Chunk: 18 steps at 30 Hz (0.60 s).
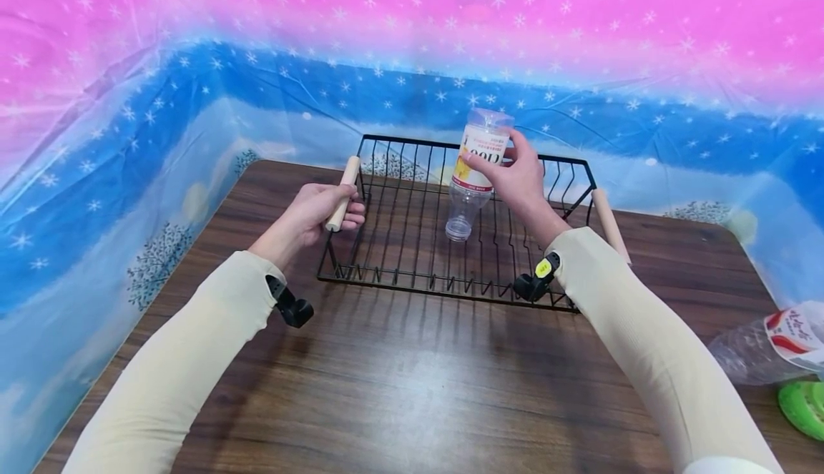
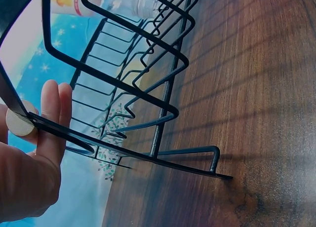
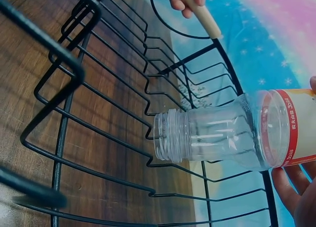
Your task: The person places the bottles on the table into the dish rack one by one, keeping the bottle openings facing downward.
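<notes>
A black wire dish rack (image 1: 412, 289) with wooden handles stands on the brown table. My left hand (image 1: 317, 213) grips the rack's left wooden handle (image 1: 344, 193); in the left wrist view that hand (image 2: 37, 172) is around the handle, beside the black frame. My right hand (image 1: 523, 177) holds a clear plastic bottle (image 1: 465, 206) by its labelled body, neck down, over the rack. In the right wrist view the capless mouth of the bottle (image 3: 217, 135) points toward the wires, and only part of the right hand (image 3: 298, 192) shows.
The right wooden handle (image 1: 610, 224) is beyond my right forearm. At the table's right edge lie another clear bottle (image 1: 749, 352) with a red and white label and a green object (image 1: 801, 406), partly cut off. A snowflake-patterned cloth (image 1: 412, 88) hangs behind the table.
</notes>
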Tool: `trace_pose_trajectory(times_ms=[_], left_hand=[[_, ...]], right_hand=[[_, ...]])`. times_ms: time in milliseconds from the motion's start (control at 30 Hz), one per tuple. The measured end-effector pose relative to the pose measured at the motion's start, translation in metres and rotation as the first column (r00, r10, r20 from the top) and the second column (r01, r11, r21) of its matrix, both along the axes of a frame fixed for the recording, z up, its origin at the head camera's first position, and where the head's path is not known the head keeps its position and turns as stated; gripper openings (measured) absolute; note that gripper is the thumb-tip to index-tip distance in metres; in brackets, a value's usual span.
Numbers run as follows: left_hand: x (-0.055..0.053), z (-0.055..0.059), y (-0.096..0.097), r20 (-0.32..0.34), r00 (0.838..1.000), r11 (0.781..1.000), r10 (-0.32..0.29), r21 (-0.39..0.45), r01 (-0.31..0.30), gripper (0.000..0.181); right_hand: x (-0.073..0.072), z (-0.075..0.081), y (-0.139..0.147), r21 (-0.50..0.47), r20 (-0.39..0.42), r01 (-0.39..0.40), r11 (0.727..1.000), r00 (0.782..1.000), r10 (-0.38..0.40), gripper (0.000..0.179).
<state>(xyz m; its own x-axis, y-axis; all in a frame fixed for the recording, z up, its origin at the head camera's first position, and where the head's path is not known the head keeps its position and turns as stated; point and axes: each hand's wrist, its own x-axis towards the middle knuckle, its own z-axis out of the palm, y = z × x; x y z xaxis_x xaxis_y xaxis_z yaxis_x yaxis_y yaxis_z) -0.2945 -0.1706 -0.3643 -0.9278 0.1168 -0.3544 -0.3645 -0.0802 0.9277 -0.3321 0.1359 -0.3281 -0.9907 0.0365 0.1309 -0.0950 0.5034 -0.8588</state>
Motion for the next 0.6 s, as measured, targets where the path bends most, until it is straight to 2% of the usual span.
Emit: trace_pose_trajectory(times_ms=[600], left_hand=[[0.0011, -0.0013, -0.0008, -0.019, 1.0, 1.0, -0.001, -0.031, 0.0, 0.044]], right_hand=[[-0.0063, -0.0087, -0.003, -0.008, 0.011, -0.013, 1.0, 1.0, 0.013, 0.082]])
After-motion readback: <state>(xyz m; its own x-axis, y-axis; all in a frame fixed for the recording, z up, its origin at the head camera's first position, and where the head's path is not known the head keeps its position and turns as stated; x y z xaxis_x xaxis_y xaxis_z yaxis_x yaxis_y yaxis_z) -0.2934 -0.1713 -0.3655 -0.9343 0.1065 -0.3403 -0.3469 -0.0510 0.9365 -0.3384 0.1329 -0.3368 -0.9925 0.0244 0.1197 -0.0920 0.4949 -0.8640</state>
